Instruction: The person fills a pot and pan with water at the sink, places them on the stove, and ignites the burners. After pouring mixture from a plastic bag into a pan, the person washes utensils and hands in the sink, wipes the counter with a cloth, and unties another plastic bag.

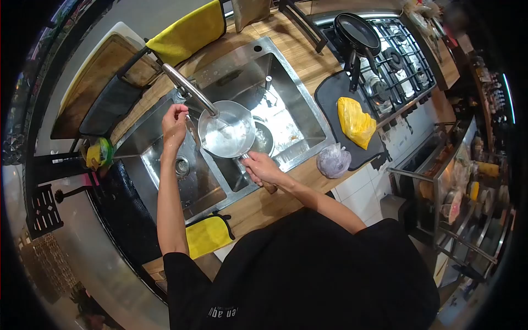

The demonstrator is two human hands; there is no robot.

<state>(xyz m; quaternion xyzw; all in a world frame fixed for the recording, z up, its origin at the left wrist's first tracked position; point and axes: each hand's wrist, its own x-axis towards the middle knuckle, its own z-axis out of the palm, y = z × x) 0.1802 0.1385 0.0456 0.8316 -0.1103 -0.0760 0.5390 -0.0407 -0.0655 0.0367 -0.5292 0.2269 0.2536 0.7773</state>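
My right hand (263,168) is closed round the handle of a metal saucepan (227,135). The pan is under the tip of the faucet (190,89), over the divider and right basin of the double sink (305,102). My left hand (175,125) is raised over the left basin, beside the faucet and left of the pan. Its fingers are bent together, and whether they hold anything small cannot be made out. Below the pan, a round dish (264,137) lies partly hidden in the right basin.
Right of the sink, a yellow bag (356,122) lies on a dark mat (330,96), with a whitish plastic bundle (333,160) at its edge. Black frying pans (357,33) sit on the gas stove (404,55). Yellow cloths (190,33) hang behind and at the counter's front.
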